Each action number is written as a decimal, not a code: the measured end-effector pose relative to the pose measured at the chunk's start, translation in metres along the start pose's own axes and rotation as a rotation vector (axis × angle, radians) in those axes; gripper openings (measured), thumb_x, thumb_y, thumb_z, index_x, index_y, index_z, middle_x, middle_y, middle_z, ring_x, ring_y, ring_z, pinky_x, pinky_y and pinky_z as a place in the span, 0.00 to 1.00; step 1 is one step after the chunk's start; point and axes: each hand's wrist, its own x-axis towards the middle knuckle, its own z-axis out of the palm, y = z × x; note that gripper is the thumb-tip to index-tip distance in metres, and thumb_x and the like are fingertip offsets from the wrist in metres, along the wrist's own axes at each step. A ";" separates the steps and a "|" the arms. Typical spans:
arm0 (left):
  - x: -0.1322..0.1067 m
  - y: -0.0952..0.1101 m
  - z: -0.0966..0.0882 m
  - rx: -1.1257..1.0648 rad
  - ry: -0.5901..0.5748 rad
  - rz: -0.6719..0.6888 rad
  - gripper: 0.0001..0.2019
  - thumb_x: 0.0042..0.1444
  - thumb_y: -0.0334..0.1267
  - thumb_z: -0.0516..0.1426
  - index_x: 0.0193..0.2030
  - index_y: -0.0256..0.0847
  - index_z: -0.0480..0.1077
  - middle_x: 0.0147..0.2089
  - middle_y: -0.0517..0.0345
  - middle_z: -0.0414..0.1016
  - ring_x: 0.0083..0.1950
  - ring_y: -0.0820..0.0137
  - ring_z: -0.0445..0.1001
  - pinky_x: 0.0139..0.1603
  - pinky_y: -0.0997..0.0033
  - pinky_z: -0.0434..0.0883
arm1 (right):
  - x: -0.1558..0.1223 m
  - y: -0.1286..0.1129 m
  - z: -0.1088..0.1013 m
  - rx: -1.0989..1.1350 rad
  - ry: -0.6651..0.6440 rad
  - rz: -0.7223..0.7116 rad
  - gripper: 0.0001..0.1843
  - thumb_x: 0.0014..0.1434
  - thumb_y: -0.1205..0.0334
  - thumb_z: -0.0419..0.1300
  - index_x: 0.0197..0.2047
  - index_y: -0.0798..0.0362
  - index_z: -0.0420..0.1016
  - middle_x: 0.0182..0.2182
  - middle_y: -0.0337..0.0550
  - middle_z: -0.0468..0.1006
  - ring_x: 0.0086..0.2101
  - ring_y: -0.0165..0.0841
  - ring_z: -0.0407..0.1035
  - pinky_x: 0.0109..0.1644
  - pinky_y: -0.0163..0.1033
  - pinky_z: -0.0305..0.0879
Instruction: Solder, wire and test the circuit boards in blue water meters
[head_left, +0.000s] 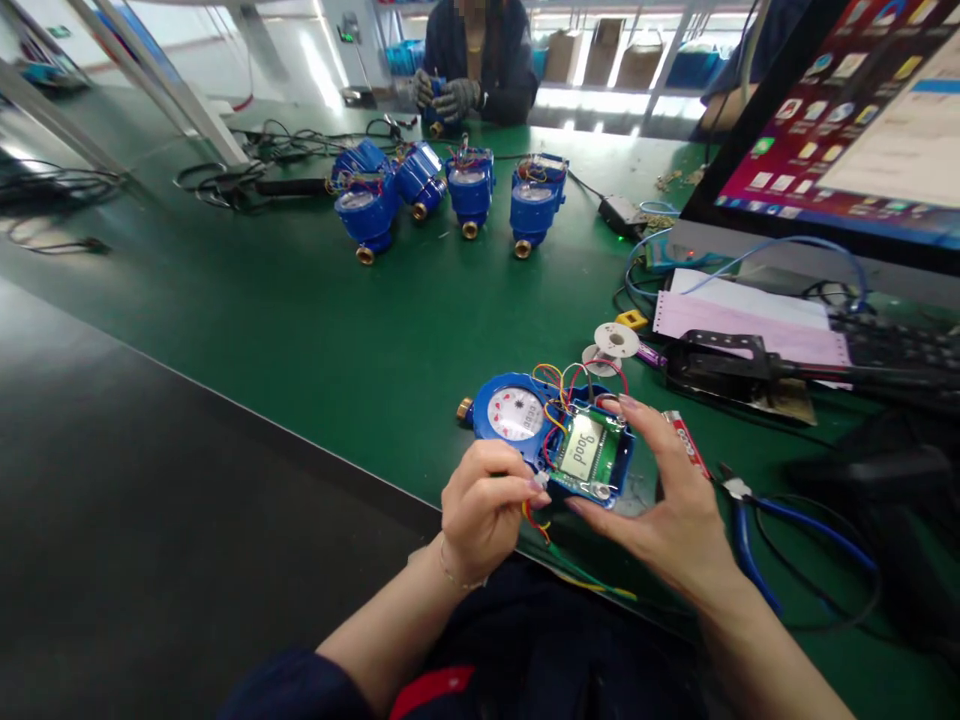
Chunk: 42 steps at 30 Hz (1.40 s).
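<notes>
A blue water meter with a white dial lies on the green table in front of me, its electronics box open. A green circuit board with a small display sits in that box, with red, yellow and blue wires looping above it. My left hand is closed in a pinch on a small white connector with red and yellow wires at the box's near left corner. My right hand cups the box from the right, fingers around its edge.
Several more blue meters stand at the table's far side, where another person in gloves handles one. A monitor, papers, a black tool, blue-handled pliers and cables lie to the right.
</notes>
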 end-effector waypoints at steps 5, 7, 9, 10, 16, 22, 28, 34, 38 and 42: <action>0.002 0.016 -0.005 0.138 -0.238 0.155 0.05 0.55 0.26 0.57 0.38 0.35 0.72 0.39 0.55 0.76 0.40 0.71 0.73 0.47 0.65 0.73 | -0.008 -0.002 0.006 0.089 0.059 -0.043 0.44 0.47 0.59 0.67 0.63 0.51 0.52 0.54 0.53 0.67 0.55 0.44 0.62 0.59 0.56 0.61; 0.000 0.019 -0.006 0.186 -0.288 0.176 0.04 0.56 0.27 0.57 0.37 0.34 0.72 0.38 0.54 0.77 0.39 0.72 0.73 0.46 0.66 0.73 | -0.010 -0.003 0.007 0.113 0.077 -0.054 0.44 0.46 0.60 0.67 0.63 0.51 0.52 0.54 0.53 0.67 0.54 0.45 0.63 0.58 0.55 0.63; 0.000 0.021 -0.007 0.227 -0.284 0.167 0.03 0.55 0.27 0.58 0.36 0.34 0.73 0.36 0.55 0.78 0.38 0.72 0.74 0.45 0.68 0.74 | -0.012 -0.003 0.008 0.128 0.086 -0.059 0.45 0.46 0.61 0.68 0.63 0.50 0.52 0.54 0.53 0.68 0.55 0.45 0.62 0.57 0.56 0.63; 0.000 0.023 -0.007 0.242 -0.274 0.151 0.03 0.53 0.27 0.59 0.35 0.34 0.73 0.35 0.55 0.78 0.37 0.72 0.74 0.44 0.68 0.74 | -0.013 -0.003 0.008 0.135 0.085 -0.060 0.45 0.46 0.61 0.68 0.63 0.50 0.51 0.54 0.53 0.68 0.55 0.46 0.62 0.58 0.56 0.63; 0.003 0.025 -0.007 0.256 -0.267 0.089 0.03 0.50 0.27 0.62 0.33 0.33 0.73 0.33 0.54 0.77 0.35 0.72 0.74 0.38 0.71 0.75 | -0.016 -0.001 0.009 0.158 0.099 -0.094 0.45 0.44 0.62 0.68 0.63 0.51 0.53 0.53 0.53 0.68 0.55 0.46 0.62 0.57 0.57 0.63; 0.001 0.025 -0.007 0.216 -0.250 0.059 0.04 0.49 0.26 0.62 0.33 0.33 0.73 0.33 0.55 0.77 0.34 0.71 0.74 0.35 0.71 0.74 | -0.014 -0.003 0.008 0.145 0.086 -0.097 0.42 0.47 0.61 0.66 0.62 0.48 0.53 0.52 0.50 0.69 0.55 0.45 0.63 0.56 0.55 0.65; -0.003 0.027 -0.009 0.178 -0.261 0.041 0.06 0.48 0.24 0.63 0.35 0.32 0.73 0.35 0.55 0.77 0.37 0.70 0.74 0.36 0.69 0.74 | -0.014 -0.003 0.009 0.139 0.091 -0.105 0.41 0.47 0.61 0.66 0.62 0.51 0.53 0.52 0.53 0.69 0.55 0.45 0.62 0.57 0.55 0.63; 0.001 0.027 -0.004 0.185 -0.236 0.033 0.04 0.49 0.25 0.63 0.32 0.32 0.73 0.33 0.56 0.77 0.35 0.71 0.74 0.35 0.70 0.74 | -0.014 -0.003 0.008 0.139 0.096 -0.114 0.40 0.48 0.61 0.66 0.61 0.51 0.54 0.51 0.52 0.69 0.55 0.45 0.62 0.56 0.55 0.64; 0.002 0.025 -0.002 0.174 -0.226 0.027 0.04 0.48 0.25 0.63 0.31 0.31 0.72 0.32 0.55 0.77 0.34 0.72 0.74 0.35 0.70 0.73 | -0.014 -0.004 0.008 0.148 0.096 -0.111 0.40 0.48 0.62 0.66 0.62 0.51 0.53 0.52 0.52 0.69 0.55 0.44 0.61 0.56 0.55 0.64; 0.000 0.022 -0.003 0.172 -0.231 0.014 0.06 0.47 0.24 0.63 0.32 0.32 0.72 0.32 0.56 0.76 0.34 0.72 0.74 0.35 0.71 0.73 | -0.014 -0.004 0.008 0.155 0.094 -0.112 0.40 0.48 0.62 0.66 0.61 0.52 0.53 0.52 0.53 0.69 0.56 0.44 0.61 0.57 0.55 0.63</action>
